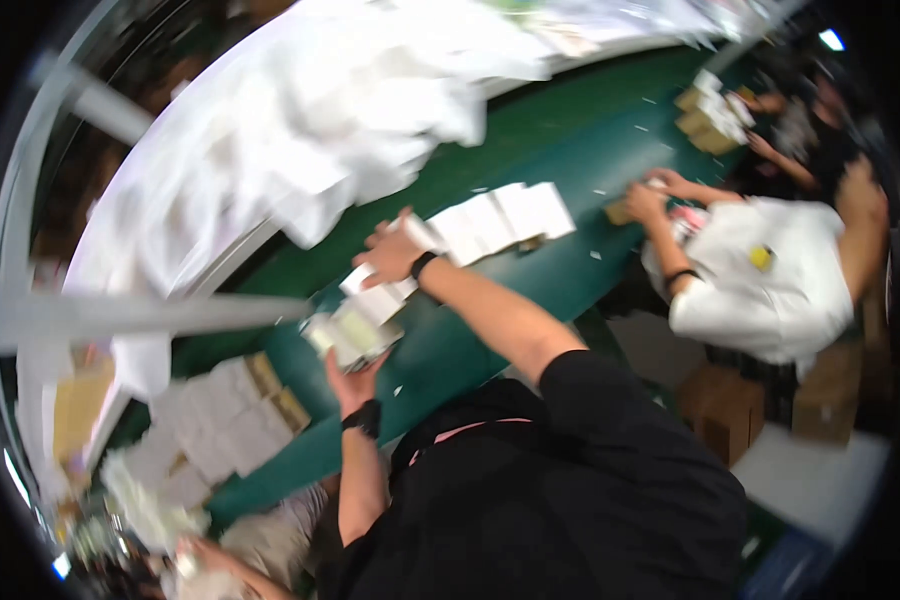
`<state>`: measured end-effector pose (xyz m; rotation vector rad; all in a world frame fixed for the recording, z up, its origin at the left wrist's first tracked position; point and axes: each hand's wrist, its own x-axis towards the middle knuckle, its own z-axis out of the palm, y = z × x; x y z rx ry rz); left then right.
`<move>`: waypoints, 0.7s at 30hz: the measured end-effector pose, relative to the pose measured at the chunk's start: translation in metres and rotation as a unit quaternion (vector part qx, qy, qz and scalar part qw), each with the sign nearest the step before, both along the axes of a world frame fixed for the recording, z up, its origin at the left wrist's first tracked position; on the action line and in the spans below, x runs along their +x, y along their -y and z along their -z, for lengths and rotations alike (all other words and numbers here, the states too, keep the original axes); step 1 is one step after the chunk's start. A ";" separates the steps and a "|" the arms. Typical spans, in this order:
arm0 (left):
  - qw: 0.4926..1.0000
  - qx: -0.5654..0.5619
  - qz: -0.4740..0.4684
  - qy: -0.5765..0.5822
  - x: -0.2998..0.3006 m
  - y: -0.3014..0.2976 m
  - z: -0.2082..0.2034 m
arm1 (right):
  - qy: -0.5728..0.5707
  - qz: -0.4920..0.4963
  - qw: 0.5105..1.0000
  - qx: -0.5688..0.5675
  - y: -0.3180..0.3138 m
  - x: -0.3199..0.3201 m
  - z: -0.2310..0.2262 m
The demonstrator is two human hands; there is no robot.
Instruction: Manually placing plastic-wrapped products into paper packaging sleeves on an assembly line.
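Note:
Against the near side of a small group of pale boxes [355, 333] on the green table, my left hand [350, 372] is closed round their lower end. The boxes are white with pale greenish faces, and blur hides their details. My right hand [392, 252] lies across the left end of a row of white boxes [495, 222], its fingers spread apart. A white box [375, 297] sits just below its thumb, touching the group at my left hand. Each of my wrists wears a black band.
White sheeting [370, 90] drapes over a raised shelf beyond the green table [560, 270]. A grey bar [140, 318] crosses at left, above stacked white boxes [220, 420]. Co-workers [760, 270] handle boxes at right; another [240, 565] is at lower left. Cartons [720, 410] stand beneath.

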<state>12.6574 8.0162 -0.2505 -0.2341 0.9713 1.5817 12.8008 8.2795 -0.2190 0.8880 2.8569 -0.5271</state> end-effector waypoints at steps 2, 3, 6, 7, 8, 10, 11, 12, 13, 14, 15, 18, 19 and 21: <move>1.000 0.003 0.021 0.014 -0.018 -0.006 0.004 | -0.009 0.039 0.999 0.003 0.012 0.003 0.001; 1.000 -0.001 0.022 0.018 -0.028 -0.006 0.006 | -0.016 0.039 0.999 0.001 0.017 0.002 0.000; 0.996 -0.036 0.082 -0.002 -0.034 -0.030 0.004 | -0.039 0.092 0.994 0.038 0.021 0.029 0.010; 0.995 -0.028 0.096 0.002 -0.034 -0.039 0.004 | -0.050 0.102 0.993 0.032 0.020 0.038 0.012; 0.993 -0.032 0.111 0.001 -0.035 -0.047 0.003 | -0.062 0.109 0.992 0.026 0.016 0.045 0.015; 0.990 -0.045 0.131 0.000 -0.028 -0.059 0.001 | -0.070 0.121 0.990 0.025 0.009 0.065 0.015; 0.990 -0.040 0.132 0.001 -0.023 -0.065 -0.001 | -0.072 0.128 0.989 0.029 0.007 0.072 0.014; 0.989 -0.043 0.141 -0.003 -0.017 -0.070 -0.002 | -0.076 0.134 0.988 0.033 0.006 0.078 0.013; 0.988 -0.047 0.148 -0.008 -0.012 -0.074 -0.003 | -0.080 0.138 0.987 0.035 0.006 0.081 0.013; 0.987 -0.051 0.149 -0.015 -0.009 -0.076 -0.008 | -0.085 0.129 0.987 0.037 0.002 0.084 0.017; 0.986 -0.040 0.159 -0.017 -0.006 -0.077 -0.009 | -0.077 0.132 0.987 0.052 -0.003 0.087 0.025; 0.977 0.044 0.210 -0.016 0.015 -0.081 -0.024 | -0.077 0.120 0.988 0.054 -0.014 0.099 0.041; 0.967 0.037 0.250 -0.026 0.023 -0.096 -0.028 | -0.123 0.137 0.983 0.004 -0.022 0.115 0.060; 0.964 0.020 0.266 -0.014 0.025 -0.098 -0.018 | 0.028 0.160 0.984 0.069 -0.016 0.133 0.016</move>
